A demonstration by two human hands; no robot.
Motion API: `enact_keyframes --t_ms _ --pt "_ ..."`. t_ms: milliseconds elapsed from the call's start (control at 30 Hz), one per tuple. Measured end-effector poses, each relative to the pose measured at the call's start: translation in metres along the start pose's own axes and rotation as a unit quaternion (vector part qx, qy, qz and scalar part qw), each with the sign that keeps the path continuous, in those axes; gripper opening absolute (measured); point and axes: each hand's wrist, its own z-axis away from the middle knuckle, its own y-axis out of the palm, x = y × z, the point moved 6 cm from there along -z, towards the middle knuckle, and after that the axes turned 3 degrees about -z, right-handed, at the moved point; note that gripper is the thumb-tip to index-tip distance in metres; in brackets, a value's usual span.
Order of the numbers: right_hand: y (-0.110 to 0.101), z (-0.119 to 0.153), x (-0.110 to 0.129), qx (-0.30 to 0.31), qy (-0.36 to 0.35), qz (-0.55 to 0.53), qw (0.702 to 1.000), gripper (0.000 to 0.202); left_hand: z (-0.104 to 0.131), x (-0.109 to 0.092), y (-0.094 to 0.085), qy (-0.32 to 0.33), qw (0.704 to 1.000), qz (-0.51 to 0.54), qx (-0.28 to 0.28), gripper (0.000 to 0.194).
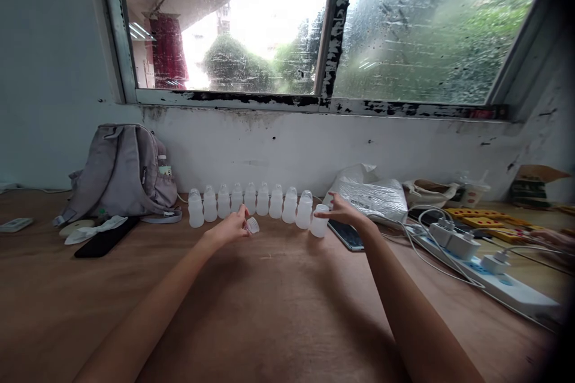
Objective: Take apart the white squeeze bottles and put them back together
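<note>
A curved row of frosted white baby bottles (263, 200) stands upright, each topped with a clear cap. At its right end is an uncapped baby bottle (318, 227), also upright on the table. My right hand (345, 212) is at its upper part, with a finger across the near side and another finger raised behind; the rest of the grip is partly hidden. In front of the middle of the row, my left hand (231, 224) has its fingers pinched together at the edge of a small clear cap (253, 225), which is tilted close to the tabletop.
A phone (347, 234) lies right of the uncapped bottle, before a plastic-wrapped package (371, 191). Further right are a power strip (489, 275) with chargers and cables, and yellow pieces (480, 218). A grey backpack (123, 173) and black pouch (105, 239) sit left. Another person's hand (550, 238) shows far right.
</note>
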Motion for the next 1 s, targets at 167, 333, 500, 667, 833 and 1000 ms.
enact_keyframes --t_ms 167,333,500,667,833,1000 --pt "-0.015 0.016 0.081 0.027 -0.076 -0.107 0.991 0.06 0.001 -0.016 -0.007 0.038 0.997 0.048 -0.039 0.033" --pt "0.04 0.056 0.145 0.283 -0.159 -0.21 0.922 0.046 0.011 -0.045 -0.019 0.074 0.993 0.07 -0.064 0.025" --pt "0.06 0.064 0.159 0.295 -0.18 -0.263 0.901 0.045 0.016 -0.055 -0.028 0.071 0.991 0.035 -0.112 0.019" --pt "0.061 0.06 0.156 0.298 -0.183 -0.286 0.892 0.04 0.014 -0.056 -0.027 0.102 0.983 -0.042 -0.147 0.012" --pt "0.067 0.06 0.151 0.314 -0.176 -0.278 0.89 0.037 0.014 -0.056 -0.019 0.105 0.986 -0.053 -0.115 0.016" --pt "0.071 0.063 0.148 0.339 -0.155 -0.293 0.881 0.037 0.012 -0.054 -0.012 0.079 0.994 -0.018 -0.075 0.015"
